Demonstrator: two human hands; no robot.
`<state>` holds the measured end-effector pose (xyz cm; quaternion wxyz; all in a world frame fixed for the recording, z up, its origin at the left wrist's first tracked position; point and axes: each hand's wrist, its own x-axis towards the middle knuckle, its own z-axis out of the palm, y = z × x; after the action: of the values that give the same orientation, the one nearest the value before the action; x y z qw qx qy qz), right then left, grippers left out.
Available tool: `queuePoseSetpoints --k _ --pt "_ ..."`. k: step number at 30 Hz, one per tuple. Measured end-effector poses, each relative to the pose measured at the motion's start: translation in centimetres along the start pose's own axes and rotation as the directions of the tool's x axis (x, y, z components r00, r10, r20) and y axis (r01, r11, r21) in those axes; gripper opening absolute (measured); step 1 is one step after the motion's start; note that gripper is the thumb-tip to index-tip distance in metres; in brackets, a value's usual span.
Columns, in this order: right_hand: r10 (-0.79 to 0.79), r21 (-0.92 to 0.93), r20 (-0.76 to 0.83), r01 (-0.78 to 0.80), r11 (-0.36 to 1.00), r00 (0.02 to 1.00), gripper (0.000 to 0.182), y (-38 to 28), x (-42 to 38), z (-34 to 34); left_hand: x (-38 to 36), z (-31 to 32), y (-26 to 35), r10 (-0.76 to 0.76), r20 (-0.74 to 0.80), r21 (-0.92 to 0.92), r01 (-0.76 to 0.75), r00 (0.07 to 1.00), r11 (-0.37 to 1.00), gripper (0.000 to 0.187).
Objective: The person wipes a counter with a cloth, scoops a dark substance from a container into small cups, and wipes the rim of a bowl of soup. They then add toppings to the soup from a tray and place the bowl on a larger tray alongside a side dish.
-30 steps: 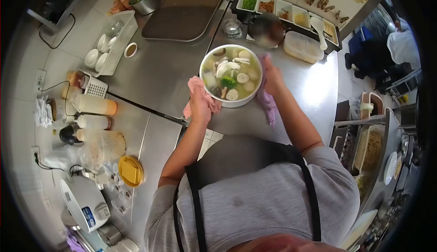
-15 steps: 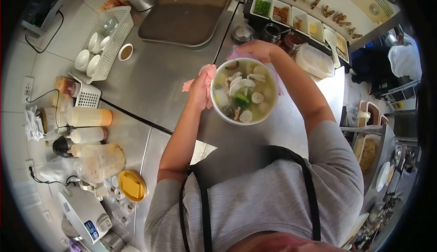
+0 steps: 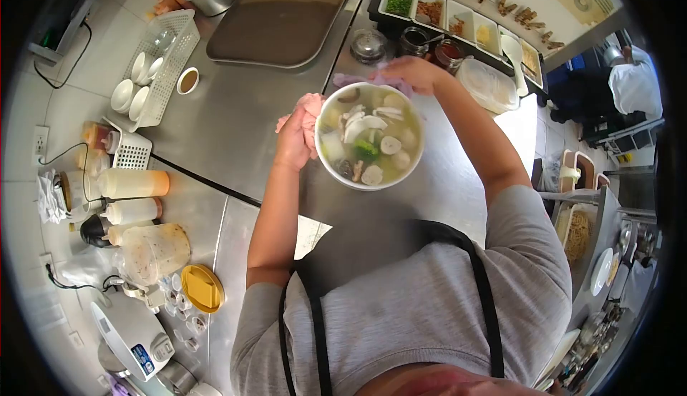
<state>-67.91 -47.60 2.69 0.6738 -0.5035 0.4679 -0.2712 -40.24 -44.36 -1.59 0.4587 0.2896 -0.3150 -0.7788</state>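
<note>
A white bowl (image 3: 321, 160) of soup is held up in front of me, above the steel counter. Sliced mushrooms, round pale pieces and a broccoli floret (image 3: 366, 150) float in the cloudy broth. My left hand (image 3: 292, 144) grips a pink cloth (image 3: 309, 115) pressed to the bowl's left side. At the far right rim, my right hand (image 3: 413, 75) is closed on a purple cloth (image 3: 351, 80), which stretches along the far edge of the bowl. The right fingertips are partly hidden in the cloth.
A brown tray (image 3: 279, 20) lies farther back. Topping containers (image 3: 429, 13), jars (image 3: 449, 52) and a clear tub (image 3: 488, 85) line the far right. On the left stand a white basket (image 3: 174, 60) with small cups, a sauce cup (image 3: 188, 81) and squeeze bottles (image 3: 136, 183).
The purple cloth has shifted from the bowl's right side to its far rim with my right hand. The whole view has slid slightly; my left hand keeps its hold.
</note>
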Motion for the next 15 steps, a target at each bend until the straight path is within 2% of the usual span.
queuePoseSetpoints --k 4,7,8,11,12,13,15 --pt "-0.042 0.408 -0.227 0.135 0.903 0.973 0.030 4.1 -5.6 1.7 -2.1 1.5 -0.2 0.039 -0.076 -0.010 -0.039 0.996 0.999 0.042" --pt "-0.010 0.499 -0.448 0.259 0.827 0.894 0.027 6.2 -8.7 4.8 -3.9 3.7 -0.5 0.113 -0.173 0.008 -0.113 0.978 0.994 0.042" --pt "0.027 0.410 -0.550 0.242 0.879 0.835 0.022 8.6 -8.4 5.1 -4.3 3.5 -0.7 0.086 -0.167 0.051 -0.079 0.982 0.996 0.042" --pt "-0.209 0.054 -0.641 0.316 0.947 0.738 0.020 11.8 -9.3 7.7 -5.8 5.2 -1.0 0.081 -0.239 0.101 -0.059 0.968 0.993 0.043" --pt "-0.270 -0.030 -0.654 0.332 0.943 0.707 0.020 12.1 -10.0 8.4 -6.2 5.2 -1.2 0.104 -0.209 0.136 -0.077 0.972 0.988 0.043" --pt "-0.242 -0.024 -0.637 0.295 0.955 0.731 0.020 12.4 -11.1 8.8 -6.6 4.8 -1.5 0.129 -0.176 0.173 -0.098 0.976 0.980 0.044" --pt "-0.188 -0.015 -0.601 0.225 0.974 0.776 0.020 11.2 -13.7 10.0 -7.0 4.0 -2.6 0.161 -0.227 0.144 -0.131 0.960 0.981 0.038"
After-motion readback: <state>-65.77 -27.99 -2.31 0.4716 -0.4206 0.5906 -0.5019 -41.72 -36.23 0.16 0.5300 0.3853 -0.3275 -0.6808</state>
